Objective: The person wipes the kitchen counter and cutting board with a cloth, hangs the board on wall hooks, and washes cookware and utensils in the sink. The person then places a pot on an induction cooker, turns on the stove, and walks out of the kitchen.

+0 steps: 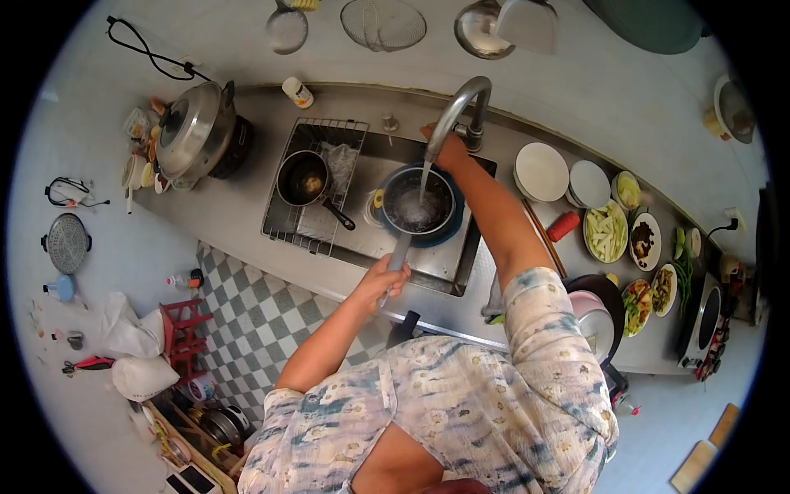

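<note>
My left hand (385, 280) is closed round the long grey handle (398, 253) of a saucepan (440, 224). The saucepan is held over the sink (444, 276), and water (424, 183) runs into it from the curved faucet (451, 115). Beside the faucet's base, my right hand (450, 153) reaches behind the spout, which hides part of its fingers; its grip cannot be made out. A dark round basin (454, 234) lies under the saucepan. To the left, a small black pot (290, 191) sits on a wire rack (344, 136) across the sink.
A large lidded steamer pot (197, 136) stands on the left of the counter. On the right are stacked white bowls (541, 171), a plate of sliced green vegetables (605, 232), other filled dishes, a red cylinder (564, 226) and chopsticks (545, 239). Strainers (383, 23) hang on the wall.
</note>
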{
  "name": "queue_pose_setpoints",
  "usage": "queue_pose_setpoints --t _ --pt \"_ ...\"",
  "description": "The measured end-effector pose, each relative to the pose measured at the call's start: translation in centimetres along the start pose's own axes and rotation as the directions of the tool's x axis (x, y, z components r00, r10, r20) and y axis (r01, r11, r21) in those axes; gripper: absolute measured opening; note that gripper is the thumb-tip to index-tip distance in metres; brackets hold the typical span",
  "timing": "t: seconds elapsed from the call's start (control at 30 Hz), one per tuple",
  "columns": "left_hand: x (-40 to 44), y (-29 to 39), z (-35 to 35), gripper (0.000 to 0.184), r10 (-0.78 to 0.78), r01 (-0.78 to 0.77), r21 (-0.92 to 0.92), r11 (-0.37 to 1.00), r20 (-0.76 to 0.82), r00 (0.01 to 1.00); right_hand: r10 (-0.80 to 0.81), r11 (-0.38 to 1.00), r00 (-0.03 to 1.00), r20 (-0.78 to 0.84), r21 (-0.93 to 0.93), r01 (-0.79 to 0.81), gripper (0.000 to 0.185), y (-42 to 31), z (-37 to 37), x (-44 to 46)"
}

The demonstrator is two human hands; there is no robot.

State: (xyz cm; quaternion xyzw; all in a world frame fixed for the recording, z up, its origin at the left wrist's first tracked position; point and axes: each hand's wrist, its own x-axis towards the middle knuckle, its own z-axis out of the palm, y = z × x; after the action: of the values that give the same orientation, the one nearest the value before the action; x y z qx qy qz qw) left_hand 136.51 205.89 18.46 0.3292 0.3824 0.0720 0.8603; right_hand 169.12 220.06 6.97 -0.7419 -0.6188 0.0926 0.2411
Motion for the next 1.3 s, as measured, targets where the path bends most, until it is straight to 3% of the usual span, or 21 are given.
queue_pose_setpoints --t 0.4,0.5,0.6,1.3 --pt "0.4 -0.4 1.0 0.02 0.012 -0.012 0.023 1.0 0.012 1.0 -0.034 0.996 0.995 0.095 -0.078 0.042 0.044 -3.4 -5.2 -1.3" --pt "0.3 -0.3 1.3 0.019 0.001 -0.001 0.02 1.0 0.004 1.0 0.071 0.997 0.984 0.165 -0.043 -0.065 0.03 -5.0 -6.7 -1.5" --pt "0.3 -0.1 1.4 0.019 -0.011 0.01 0.027 1.0 0.009 1.0 0.084 0.996 0.974 0.21 -0.052 -0.075 0.032 -5.4 -7.4 -1.5" --pt "-0.2 0.0 2.5 0.017 0.03 -0.03 -0.003 1.0 -0.023 0.999 0.086 0.995 0.974 0.209 0.037 -0.096 0.035 -5.4 -7.7 -1.6"
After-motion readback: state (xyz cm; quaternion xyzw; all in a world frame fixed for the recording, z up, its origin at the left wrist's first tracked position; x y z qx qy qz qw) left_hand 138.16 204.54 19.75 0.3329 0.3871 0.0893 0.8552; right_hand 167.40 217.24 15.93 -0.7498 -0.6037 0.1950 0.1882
